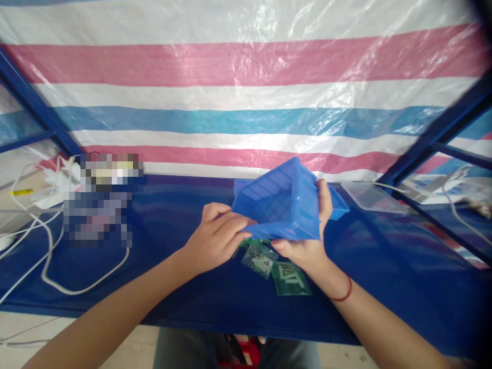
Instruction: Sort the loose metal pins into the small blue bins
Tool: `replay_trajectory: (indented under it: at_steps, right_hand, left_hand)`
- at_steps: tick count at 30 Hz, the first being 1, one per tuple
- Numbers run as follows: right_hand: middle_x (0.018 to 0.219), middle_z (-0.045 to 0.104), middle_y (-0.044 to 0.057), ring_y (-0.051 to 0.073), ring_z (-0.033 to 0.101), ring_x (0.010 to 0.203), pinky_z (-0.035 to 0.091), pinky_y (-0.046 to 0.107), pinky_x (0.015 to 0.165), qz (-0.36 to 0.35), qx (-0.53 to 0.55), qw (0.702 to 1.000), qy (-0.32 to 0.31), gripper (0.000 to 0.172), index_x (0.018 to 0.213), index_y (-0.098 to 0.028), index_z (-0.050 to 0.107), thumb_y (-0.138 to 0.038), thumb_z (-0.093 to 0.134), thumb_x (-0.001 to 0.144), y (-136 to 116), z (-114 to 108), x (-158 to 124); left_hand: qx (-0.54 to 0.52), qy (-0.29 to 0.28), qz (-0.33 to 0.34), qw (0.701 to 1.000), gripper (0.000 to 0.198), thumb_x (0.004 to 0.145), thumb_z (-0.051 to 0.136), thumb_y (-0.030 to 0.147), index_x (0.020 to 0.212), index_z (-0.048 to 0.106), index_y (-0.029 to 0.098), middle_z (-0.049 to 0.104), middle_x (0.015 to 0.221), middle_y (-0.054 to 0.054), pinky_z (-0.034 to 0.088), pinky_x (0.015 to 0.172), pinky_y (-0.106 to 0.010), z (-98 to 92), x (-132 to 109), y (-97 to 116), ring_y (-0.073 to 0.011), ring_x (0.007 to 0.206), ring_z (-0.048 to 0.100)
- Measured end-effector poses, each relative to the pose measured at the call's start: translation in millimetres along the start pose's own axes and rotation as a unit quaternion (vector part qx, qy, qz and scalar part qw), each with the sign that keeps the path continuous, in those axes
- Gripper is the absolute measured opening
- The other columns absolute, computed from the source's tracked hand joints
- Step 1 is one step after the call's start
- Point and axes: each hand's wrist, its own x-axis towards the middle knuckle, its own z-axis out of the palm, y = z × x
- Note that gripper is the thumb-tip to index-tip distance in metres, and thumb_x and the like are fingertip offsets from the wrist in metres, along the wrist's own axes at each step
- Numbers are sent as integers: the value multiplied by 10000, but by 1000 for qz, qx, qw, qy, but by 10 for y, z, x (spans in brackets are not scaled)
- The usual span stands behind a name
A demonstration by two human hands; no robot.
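A blue plastic bin (265, 202) is tilted over the table, its open side toward me, and nothing shows inside it. My left hand (221, 233) is closed on its lower left rim. On the other side, my right hand (313, 246) grips the right end wall, thumb below and fingers behind. Under the bin lie small clear packets: one packet (259, 260) holds pale pieces, and a green packet (291, 279) has white shapes in it. The bin partly covers other packets. Behind it a second blue bin (340, 205) rests on the table, mostly hidden.
The dark blue table (172, 302) has a clear plastic lid or tray (372, 197) at back right. A white cable (82, 288) loops across the left side, near a blurred-out area. Blue metal posts (423, 136) flank a striped plastic sheet (230, 120) at the back.
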Motion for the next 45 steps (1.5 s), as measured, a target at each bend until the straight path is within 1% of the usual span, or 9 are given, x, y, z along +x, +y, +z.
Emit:
replay_trajectory:
  at_steps: [5, 8, 10, 16, 22, 28, 35, 41, 45]
  right_hand:
    - [1533, 154, 151, 351, 364, 1319, 458, 550, 919, 2, 74, 994, -82, 944, 1481, -276, -102, -676, 437, 816, 138, 53, -2]
    - [1547, 143, 122, 340, 347, 1336, 449, 552, 938, 6, 61, 993, -98, 817, 1484, -316, -43, -601, 412, 868, 174, 30, 47]
    - [1549, 149, 97, 344, 320, 1351, 426, 571, 964, 1, 34, 994, -101, 771, 1485, -334, 7, -580, 411, 875, 203, 1, 77]
    - [1531, 196, 88, 341, 307, 1357, 406, 588, 990, 6, -25, 994, -107, 721, 1477, -331, 91, -524, 441, 876, 330, -84, 156]
    - [1503, 255, 120, 335, 303, 1357, 409, 577, 994, 23, -47, 990, -131, 725, 1471, -281, 154, -482, 494, 863, 351, -105, 177]
    - [1444, 367, 136, 312, 360, 1323, 390, 519, 1026, 22, -57, 983, -175, 664, 1430, -222, 281, -450, 529, 857, 358, -90, 168]
    - [1191, 626, 118, 287, 524, 1166, 375, 483, 1007, 9, -155, 950, -272, 375, 1230, -184, 560, -356, 440, 920, 576, 30, 86]
    - [1106, 681, 90, 242, 610, 1047, 297, 497, 1064, 13, -160, 940, -301, 361, 1169, -203, 610, -375, 378, 952, 614, 106, 27]
    - [1125, 679, 99, 260, 609, 1055, 288, 527, 1065, 14, -155, 943, -295, 390, 1174, -192, 609, -416, 388, 945, 585, 104, 12]
  left_hand:
    - [114, -22, -96, 989, 193, 912, 519, 220, 1089, 594, 234, 690, 1007, -28, 375, 834, -371, -448, -47, -328, -194, 892, 564]
    - [194, -69, -153, 967, 213, 928, 465, 257, 1076, 617, 261, 664, 1051, -38, 374, 836, -400, -662, -242, -556, -221, 909, 552]
    - [221, -89, -181, 954, 239, 928, 446, 279, 1091, 620, 268, 658, 1047, -45, 382, 831, -408, -698, -416, -708, -232, 898, 542]
    - [227, -164, -200, 939, 255, 913, 445, 242, 1076, 641, 245, 665, 1042, -61, 402, 805, -391, -412, -733, -1046, -231, 876, 519]
    - [215, -195, -183, 939, 266, 925, 439, 256, 1086, 649, 237, 656, 1035, -73, 403, 780, -366, -164, -585, -1099, -232, 882, 489]
    - [221, -204, -168, 939, 302, 930, 432, 258, 1151, 637, 266, 636, 1048, -81, 381, 755, -359, -109, -511, -1105, -238, 890, 472]
    - [224, -175, -193, 939, 348, 911, 467, 406, 1219, 604, 323, 607, 1117, -71, 342, 818, -409, -71, -483, -1025, -271, 1009, 460]
    - [216, -129, -233, 939, 386, 893, 494, 459, 1231, 598, 307, 570, 1205, -94, 290, 918, -470, 35, -432, -863, -311, 1129, 411]
    - [169, -114, -189, 960, 453, 899, 472, 490, 1303, 534, 295, 508, 1303, -86, 268, 996, -427, 168, -285, -675, -292, 1211, 378]
